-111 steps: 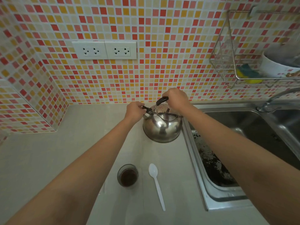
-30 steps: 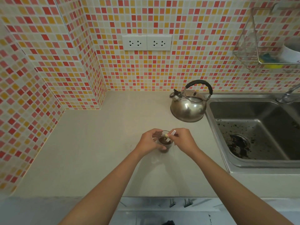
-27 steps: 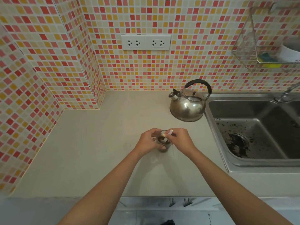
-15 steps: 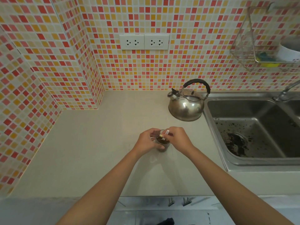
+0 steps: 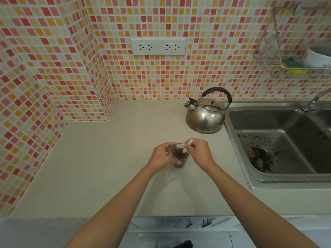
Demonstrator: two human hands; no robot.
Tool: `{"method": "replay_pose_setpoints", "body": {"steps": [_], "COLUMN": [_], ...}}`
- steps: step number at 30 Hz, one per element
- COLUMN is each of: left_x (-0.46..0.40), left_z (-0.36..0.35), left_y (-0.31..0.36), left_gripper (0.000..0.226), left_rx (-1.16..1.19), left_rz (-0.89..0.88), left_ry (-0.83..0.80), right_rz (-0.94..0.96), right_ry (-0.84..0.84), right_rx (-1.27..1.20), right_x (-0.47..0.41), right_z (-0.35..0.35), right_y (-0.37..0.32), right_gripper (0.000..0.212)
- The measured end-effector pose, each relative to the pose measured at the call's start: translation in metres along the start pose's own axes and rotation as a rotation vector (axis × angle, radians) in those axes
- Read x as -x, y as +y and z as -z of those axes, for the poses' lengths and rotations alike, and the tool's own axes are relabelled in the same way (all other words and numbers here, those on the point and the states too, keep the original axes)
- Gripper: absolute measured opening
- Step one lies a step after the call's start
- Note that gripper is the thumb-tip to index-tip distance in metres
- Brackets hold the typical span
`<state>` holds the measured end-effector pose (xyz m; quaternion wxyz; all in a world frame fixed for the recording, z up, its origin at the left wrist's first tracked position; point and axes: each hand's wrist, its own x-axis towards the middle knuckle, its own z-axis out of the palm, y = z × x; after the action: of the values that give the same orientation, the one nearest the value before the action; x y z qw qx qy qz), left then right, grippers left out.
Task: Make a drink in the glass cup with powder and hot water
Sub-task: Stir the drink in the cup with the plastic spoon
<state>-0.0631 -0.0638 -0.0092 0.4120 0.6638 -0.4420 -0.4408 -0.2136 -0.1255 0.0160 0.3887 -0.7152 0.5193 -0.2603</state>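
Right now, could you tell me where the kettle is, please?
In the head view the kettle stands on the counter against the tiled wall, touching the sink's left rim, beyond the glass cup.

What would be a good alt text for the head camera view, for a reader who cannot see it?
A person's left hand steadies a small glass cup of dark drink on a beige counter, while the right hand holds a white spoon in it. Behind stands a steel kettle, beside a sink, against a wall of small coloured tiles.
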Motion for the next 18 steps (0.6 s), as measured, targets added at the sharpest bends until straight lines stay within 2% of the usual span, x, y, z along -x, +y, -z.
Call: {"method": "replay_pose_setpoints", "body": {"steps": [5, 8, 11, 14, 18], "left_x": [0.0000, 0.0002, 0.0002, 0.0003, -0.0001], "left_z": [0.0004, 0.0001, -0.0003, -0.0005, -0.0013], "left_y": [-0.0007, -0.0018, -0.0020, -0.0023, -0.0030], "left_gripper": [0.077, 0.077, 0.078, 0.079, 0.078], "left_rx": [0.015, 0.018, 0.011, 0.005, 0.019], "left_rz": [-0.001, 0.001, 0.004, 0.008, 0.009], "left_ry": [0.001, 0.005, 0.004, 0.006, 0.018], "right_rz": [-0.038, -0.010, 0.011, -0.034, -0.132], "right_ry": [-0.010, -0.038, -0.012, 0.023, 0.063], "right_rx": [-0.021, -0.074, -0.025, 0.000, -0.115], "right_x": [0.0022, 0.0018, -0.0006, -0.0006, 0.0027], "right_z": [-0.0038, -0.0050, -0.0001, 0.0013, -0.0028], "right_y": [0.0031, 0.0003, 0.0029, 0.0075, 0.0073], "right_gripper": [0.017, 0.013, 0.013, 0.014, 0.015]}}
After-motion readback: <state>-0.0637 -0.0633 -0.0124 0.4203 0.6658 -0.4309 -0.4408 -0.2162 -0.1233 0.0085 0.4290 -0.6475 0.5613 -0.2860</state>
